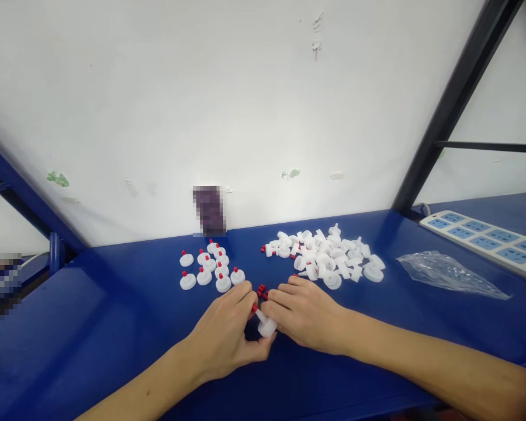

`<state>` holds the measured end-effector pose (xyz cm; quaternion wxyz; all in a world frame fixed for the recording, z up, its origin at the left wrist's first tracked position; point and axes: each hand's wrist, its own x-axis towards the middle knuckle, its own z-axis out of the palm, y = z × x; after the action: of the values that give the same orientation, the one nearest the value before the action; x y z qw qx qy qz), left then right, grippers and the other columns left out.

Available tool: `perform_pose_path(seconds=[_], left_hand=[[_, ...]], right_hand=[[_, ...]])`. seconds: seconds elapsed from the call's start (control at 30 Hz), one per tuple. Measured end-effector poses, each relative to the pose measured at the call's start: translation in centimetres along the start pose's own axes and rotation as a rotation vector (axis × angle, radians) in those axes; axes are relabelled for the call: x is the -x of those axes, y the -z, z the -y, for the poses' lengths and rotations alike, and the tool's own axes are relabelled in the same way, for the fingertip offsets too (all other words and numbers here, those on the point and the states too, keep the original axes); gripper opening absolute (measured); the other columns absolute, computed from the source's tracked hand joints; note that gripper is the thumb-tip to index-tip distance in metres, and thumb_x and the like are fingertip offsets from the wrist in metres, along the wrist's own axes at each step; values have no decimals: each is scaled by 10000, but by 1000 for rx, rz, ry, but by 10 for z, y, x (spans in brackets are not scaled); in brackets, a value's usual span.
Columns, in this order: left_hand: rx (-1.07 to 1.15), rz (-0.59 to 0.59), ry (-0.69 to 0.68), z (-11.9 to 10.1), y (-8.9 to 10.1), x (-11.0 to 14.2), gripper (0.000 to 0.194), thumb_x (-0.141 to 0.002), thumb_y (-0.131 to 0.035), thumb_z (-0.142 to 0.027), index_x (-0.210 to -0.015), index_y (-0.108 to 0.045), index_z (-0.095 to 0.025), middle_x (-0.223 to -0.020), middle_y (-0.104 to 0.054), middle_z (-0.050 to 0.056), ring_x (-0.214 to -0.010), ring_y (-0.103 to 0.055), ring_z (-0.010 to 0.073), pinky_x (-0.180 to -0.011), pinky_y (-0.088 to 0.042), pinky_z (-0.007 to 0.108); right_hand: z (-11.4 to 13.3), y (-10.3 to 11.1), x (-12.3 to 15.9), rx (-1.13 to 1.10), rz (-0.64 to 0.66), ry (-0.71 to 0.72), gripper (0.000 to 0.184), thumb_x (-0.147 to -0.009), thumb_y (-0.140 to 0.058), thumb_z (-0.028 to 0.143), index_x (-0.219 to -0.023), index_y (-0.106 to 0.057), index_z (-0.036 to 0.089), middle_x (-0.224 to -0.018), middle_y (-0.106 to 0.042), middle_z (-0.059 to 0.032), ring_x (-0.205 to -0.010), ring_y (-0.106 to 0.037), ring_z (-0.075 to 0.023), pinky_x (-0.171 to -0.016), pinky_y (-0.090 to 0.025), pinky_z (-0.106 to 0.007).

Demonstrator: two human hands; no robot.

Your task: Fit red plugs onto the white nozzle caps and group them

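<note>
My left hand (228, 336) and my right hand (304, 313) meet at the middle of the blue table (114, 327), fingers pinched round one white plastic cap (265, 324) with a small red tip at its upper end. A few loose red plugs (262, 290) lie just beyond my fingers. To the left stands a group of several white caps with red plugs fitted (210, 266). To the right lies a pile of several plain white caps (328, 257).
A crumpled clear plastic bag (447, 272) lies at the right, with a white and blue power strip (486, 237) behind it. A white wall rises behind the table. A black slanted frame bar (456, 99) stands at the right, a blue one at the left.
</note>
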<state>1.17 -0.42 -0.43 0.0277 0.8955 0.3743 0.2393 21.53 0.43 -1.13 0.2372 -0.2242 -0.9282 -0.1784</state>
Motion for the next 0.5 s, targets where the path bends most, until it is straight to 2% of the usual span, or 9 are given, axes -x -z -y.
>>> perform_pose_path(seconds=[0.1,0.27,0.4,0.5], left_hand=[[-3,13,0,0,-6,3,235,-739,-563,-289,-679,-347,-220,-673,-446,-13,-586,-436,155,-538,-282,278],[71,136,106,-3,-13,9,249,-726,-540,-325,-646,-328,-221,-625,-474,-8,-539,-450,150,-515,-261,277],[64,195,190,-5,-15,11,268,-718,-532,-348,-629,-314,-221,-587,-472,-11,-506,-427,147,-508,-232,281],[50,200,195,-5,-16,12,265,-717,-522,-341,-626,-302,-223,-566,-461,-19,-487,-405,140,-501,-215,280]], right_hand=[[2,2,0,-34,97,16,151,-941,-427,109,-875,-546,176,-745,-619,-12,-645,-475,-164,-619,-235,-335],[2,7,-2,-136,273,27,64,-923,-500,145,-915,-555,176,-815,-652,-19,-733,-512,-176,-666,-286,-333],[2,7,-2,-176,311,46,90,-939,-484,148,-914,-565,177,-862,-669,-28,-774,-522,-182,-700,-327,-336],[2,7,-2,-185,312,28,98,-945,-480,154,-906,-567,177,-847,-669,-24,-750,-515,-182,-687,-337,-333]])
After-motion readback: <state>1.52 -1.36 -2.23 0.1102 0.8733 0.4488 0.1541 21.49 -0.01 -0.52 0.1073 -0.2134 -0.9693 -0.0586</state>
